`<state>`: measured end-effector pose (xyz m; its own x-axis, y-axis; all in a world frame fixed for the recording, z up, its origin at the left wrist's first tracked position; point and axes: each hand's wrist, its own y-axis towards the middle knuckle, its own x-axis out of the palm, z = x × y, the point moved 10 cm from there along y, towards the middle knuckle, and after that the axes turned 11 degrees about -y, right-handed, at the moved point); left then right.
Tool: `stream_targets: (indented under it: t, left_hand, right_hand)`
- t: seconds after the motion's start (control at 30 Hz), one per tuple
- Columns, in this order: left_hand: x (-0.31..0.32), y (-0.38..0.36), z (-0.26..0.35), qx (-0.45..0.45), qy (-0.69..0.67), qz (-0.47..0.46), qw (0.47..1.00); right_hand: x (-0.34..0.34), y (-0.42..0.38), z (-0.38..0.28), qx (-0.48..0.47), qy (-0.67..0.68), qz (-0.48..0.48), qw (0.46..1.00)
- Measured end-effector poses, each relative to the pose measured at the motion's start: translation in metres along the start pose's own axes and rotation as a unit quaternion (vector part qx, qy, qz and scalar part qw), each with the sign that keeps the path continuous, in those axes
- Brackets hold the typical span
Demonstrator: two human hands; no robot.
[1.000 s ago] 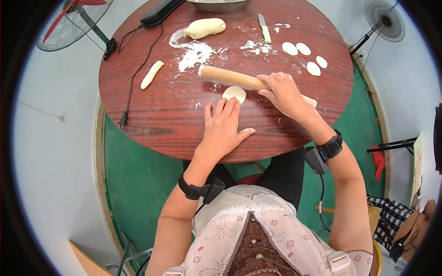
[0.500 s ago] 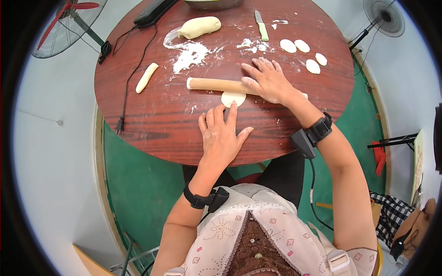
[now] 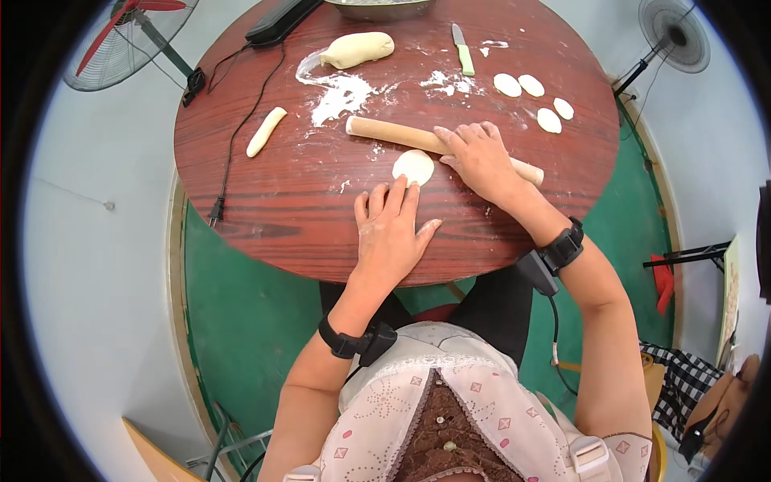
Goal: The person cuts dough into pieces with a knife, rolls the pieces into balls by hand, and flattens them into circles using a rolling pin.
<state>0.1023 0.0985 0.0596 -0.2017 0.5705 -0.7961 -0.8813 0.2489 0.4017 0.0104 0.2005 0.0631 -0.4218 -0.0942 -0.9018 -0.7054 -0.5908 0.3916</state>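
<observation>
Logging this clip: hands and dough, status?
Right hand on pale wooden rolling pin. Left hand touching round white dough disc's near edge. Otherwise, disc looks unobstructed.

We're seeing a glossy, reddish-brown wood-grained round table (image 3: 321, 209) gleaming smoothly, a pale wooden rolling pin (image 3: 393, 132) looking smooth and matt, and a smooth light-green plastic-looking knife handle (image 3: 466, 60) meeting a grey metal blade (image 3: 458, 34).

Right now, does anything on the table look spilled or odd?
Loose white powder is scattered across the table near the big dough and knife. A cord also seems out of place, trailing over the wood, its plug near the edge.
</observation>
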Motion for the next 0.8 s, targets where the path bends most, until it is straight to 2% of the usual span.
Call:
stream_targets:
  t: [0.1,0.27,0.3,0.4,0.43,0.47,0.5,0.6,0.63,0.73,0.8]
  left_hand:
    - [0.005,0.004,-0.003,0.003,-0.018,-0.026,0.999]
    - [-0.012,0.016,-0.026,0.075,-0.063,-0.114,0.989]
    - [-0.022,0.018,-0.022,0.106,-0.031,-0.084,0.990]
    - [-0.027,0.016,-0.005,0.094,-0.059,-0.072,0.991]
    - [-0.026,0.012,0.011,0.111,-0.059,-0.036,0.991]
    - [-0.016,0.004,0.018,0.106,-0.051,-0.039,0.992]
    - [-0.007,-0.001,0.019,0.086,-0.049,-0.035,0.995]
    - [0.002,-0.003,0.015,0.046,-0.041,-0.018,0.998]
    - [-0.001,-0.002,0.012,0.037,-0.041,-0.004,0.998]
    - [-0.001,-0.003,0.003,0.001,-0.034,0.009,0.999]
    - [-0.003,-0.005,-0.006,-0.031,-0.037,0.023,0.999]
  right_hand:
    - [-0.005,-0.001,0.012,-0.005,0.028,0.003,1.000]
    - [-0.030,-0.009,0.018,-0.016,0.082,0.006,0.996]
    - [-0.031,-0.012,0.013,-0.023,0.082,-0.002,0.996]
    - [-0.029,-0.014,-0.006,-0.048,0.092,-0.015,0.994]
    - [-0.027,-0.014,-0.011,-0.060,0.100,-0.013,0.993]
    - [-0.025,-0.012,-0.016,-0.072,0.109,-0.012,0.991]
    - [-0.013,-0.008,-0.019,-0.067,0.120,-0.072,0.988]
    - [-0.011,0.005,-0.027,-0.110,0.036,0.009,0.993]
    - [0.004,0.014,-0.017,-0.090,0.028,-0.043,0.995]
    - [0.017,0.036,0.009,-0.021,-0.005,-0.066,0.998]
    - [0.022,0.032,0.004,-0.023,0.039,-0.122,0.991]
